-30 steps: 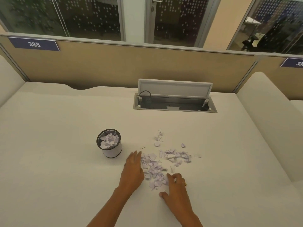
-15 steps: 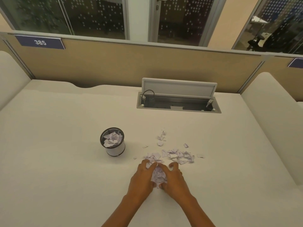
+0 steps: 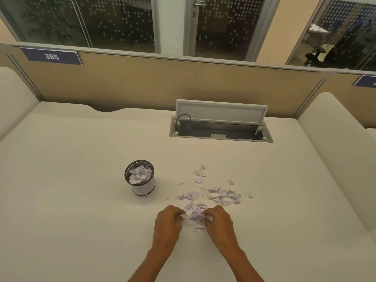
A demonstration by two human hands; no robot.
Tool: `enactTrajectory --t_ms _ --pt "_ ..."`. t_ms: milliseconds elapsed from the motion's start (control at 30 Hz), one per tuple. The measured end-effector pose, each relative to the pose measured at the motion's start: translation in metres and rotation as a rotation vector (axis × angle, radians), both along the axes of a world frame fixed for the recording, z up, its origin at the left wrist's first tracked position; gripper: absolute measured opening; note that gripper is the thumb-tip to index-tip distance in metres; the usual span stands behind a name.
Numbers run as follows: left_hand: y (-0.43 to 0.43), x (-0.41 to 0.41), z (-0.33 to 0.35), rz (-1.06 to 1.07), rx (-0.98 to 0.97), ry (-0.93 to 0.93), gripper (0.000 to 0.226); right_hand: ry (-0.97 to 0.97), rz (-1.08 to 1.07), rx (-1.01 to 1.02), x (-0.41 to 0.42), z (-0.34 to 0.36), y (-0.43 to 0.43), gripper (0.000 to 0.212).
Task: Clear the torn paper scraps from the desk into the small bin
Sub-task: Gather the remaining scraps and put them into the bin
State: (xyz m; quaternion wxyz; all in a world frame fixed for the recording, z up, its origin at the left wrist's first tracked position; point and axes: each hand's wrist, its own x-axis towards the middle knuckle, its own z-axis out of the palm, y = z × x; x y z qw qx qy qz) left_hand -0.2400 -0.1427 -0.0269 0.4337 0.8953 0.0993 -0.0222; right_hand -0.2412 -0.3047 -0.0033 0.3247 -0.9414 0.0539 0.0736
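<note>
Torn paper scraps (image 3: 194, 215) lie bunched on the white desk (image 3: 71, 200), pressed between the two hands near its front edge. The left hand (image 3: 167, 222) has its fingers curled in against the left side of the bunch, and the right hand (image 3: 219, 222) curls in the same way against the right side, so both grasp the one heap. The knuckles face up and the fingertips are hidden in the paper. A few small bits lie on the desk just below the bunch, at 6 o'clock from it.

More loose scraps (image 3: 220, 195) are spread at 12 to 1 o'clock from the hands, close by but not touching them, with a thin trail of pieces running further toward 12 o'clock. The small bin (image 3: 143, 188), a round cup with a dark mesh rim and a white wall, stands upright at 10 o'clock from the hands, apart from the loose scraps, and holds torn paper almost to its rim.

Far off at 12 o'clock a cable hatch (image 3: 220, 134) is sunk into the desk, its lid (image 3: 220, 111) raised. Behind it runs a tan partition (image 3: 162, 84) bearing a blue plate marked 385 (image 3: 51, 56) at 10 o'clock.
</note>
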Motion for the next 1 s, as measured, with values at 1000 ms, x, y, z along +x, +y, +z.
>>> enactTrajectory --t_ms 1000 --pt "0.095 0.059 0.093 0.323 -0.042 -0.240 0.033 -0.153 0.169 0.191 0.065 0.076 0.083 0.018"
